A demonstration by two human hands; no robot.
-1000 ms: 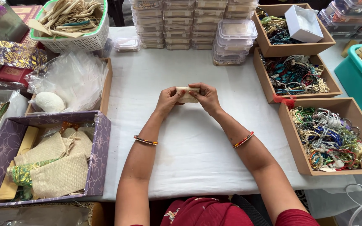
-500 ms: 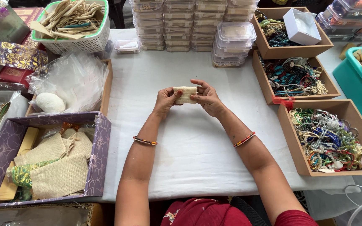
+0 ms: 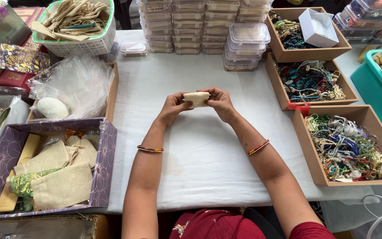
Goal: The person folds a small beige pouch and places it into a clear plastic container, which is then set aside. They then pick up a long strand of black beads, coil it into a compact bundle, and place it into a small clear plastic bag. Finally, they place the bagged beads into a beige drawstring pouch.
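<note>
Cream cloth, a small pouch (image 3: 196,98), is pinched between both hands above the middle of the white tabletop (image 3: 200,150). It looks light and soft, likely to fold or sag wherever it is not supported, and not fragile; the weave should give enough grip that it will not slip. The safest hold seems to be at its two short ends, as now, with thumbs below and fingertips along the top edge, so the mouth stays taut.

From the pouch, the left hand (image 3: 172,108) sits at about 8 o'clock, its fingers closed narrowly on the left end. The right hand (image 3: 219,102) sits at about 4 o'clock, fingers curled over the right end and likewise closed on the cloth. The pouch's pale middle shows between the two sets of fingertips; its lower edge is hidden behind the thumbs. Whether anything is inside cannot be told.

Around it: at 12 o'clock, stacks of clear plastic boxes (image 3: 202,26); at 3 o'clock and on toward 4, wooden trays of coloured cords (image 3: 308,82) and beaded strings (image 3: 345,148); at 10 o'clock, a white basket (image 3: 96,44) of cloth ties; at 9 o'clock, a crumpled clear bag (image 3: 78,82); at 8 o'clock, a purple box (image 3: 107,146) of burlap pouches (image 3: 63,186). All lie well apart from the hands.
</note>
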